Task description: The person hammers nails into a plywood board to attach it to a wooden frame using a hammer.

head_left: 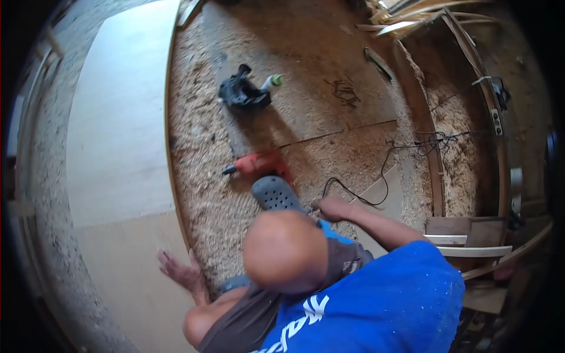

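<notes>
My left hand [182, 274] rests with its fingers spread on the pale board [118, 129] at the left, near its edge. Beside my raised knee and grey clog [276, 194], my right hand [333, 209] is closed. A small dark thing shows at its fingertips, too small to make out. The black cable [366, 202] curves close to that hand. Just beyond the clog, a red power tool [259, 165] with a dark tip lies on the sawdust, touched by neither hand.
Farther off stand a black plastic bag [242, 93] and a white bottle with a green cap [272, 82]. Thin dark pieces [346, 92] lie in a pile. At the right are wooden frames [435, 182] with shavings, a power strip [496, 122] and tangled cable.
</notes>
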Action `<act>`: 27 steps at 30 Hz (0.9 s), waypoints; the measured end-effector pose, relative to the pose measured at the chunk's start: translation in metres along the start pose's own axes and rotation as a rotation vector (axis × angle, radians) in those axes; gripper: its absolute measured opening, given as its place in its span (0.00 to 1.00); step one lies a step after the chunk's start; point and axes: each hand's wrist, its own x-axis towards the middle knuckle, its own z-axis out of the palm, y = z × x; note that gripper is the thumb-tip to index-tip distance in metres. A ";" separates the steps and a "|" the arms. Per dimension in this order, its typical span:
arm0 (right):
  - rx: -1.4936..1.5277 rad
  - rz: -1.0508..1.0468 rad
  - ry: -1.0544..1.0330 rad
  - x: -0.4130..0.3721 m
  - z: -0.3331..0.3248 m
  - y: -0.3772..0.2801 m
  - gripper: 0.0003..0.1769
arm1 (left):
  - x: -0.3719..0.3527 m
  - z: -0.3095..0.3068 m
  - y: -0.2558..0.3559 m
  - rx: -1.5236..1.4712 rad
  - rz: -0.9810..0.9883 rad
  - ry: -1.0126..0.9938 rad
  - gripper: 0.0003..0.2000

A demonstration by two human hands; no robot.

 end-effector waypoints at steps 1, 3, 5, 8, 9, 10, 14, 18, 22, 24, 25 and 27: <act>0.014 -0.009 -0.001 0.000 0.031 0.014 0.18 | 0.003 0.009 0.004 0.018 -0.003 0.022 0.42; 0.127 -0.020 -0.062 -0.008 0.057 0.020 0.19 | -0.007 0.004 -0.004 0.095 -0.009 0.013 0.41; 0.143 -0.005 -0.151 -0.003 0.060 0.028 0.19 | -0.002 -0.008 0.010 0.141 -0.012 -0.070 0.40; 0.087 0.048 -0.309 0.022 0.041 0.035 0.19 | -0.019 -0.006 -0.003 0.010 -0.136 -0.100 0.40; 0.102 0.009 -0.168 0.035 0.038 0.051 0.19 | -0.016 -0.003 -0.001 0.009 -0.096 -0.036 0.41; 0.116 -0.040 -0.024 0.052 0.037 0.065 0.19 | -0.017 0.004 -0.001 -0.052 -0.142 -0.009 0.41; 0.501 -0.085 0.574 0.105 -0.016 0.029 0.26 | -0.013 -0.004 -0.002 0.104 -0.015 0.032 0.42; 0.715 -0.075 0.553 0.173 -0.041 -0.018 0.38 | -0.004 -0.008 0.016 0.126 -0.027 0.041 0.44; 0.805 -0.096 0.685 0.208 -0.018 -0.010 0.41 | -0.007 0.000 0.012 0.132 0.052 0.124 0.39; 1.026 -0.283 0.664 0.221 -0.002 -0.013 0.41 | -0.010 0.016 -0.002 0.141 0.056 0.106 0.38; 1.246 -0.433 0.633 0.215 -0.005 -0.007 0.42 | -0.016 0.014 -0.014 0.136 0.062 0.081 0.38; 1.120 -0.412 0.504 0.202 -0.022 0.013 0.43 | -0.009 0.000 0.004 0.204 0.005 0.001 0.38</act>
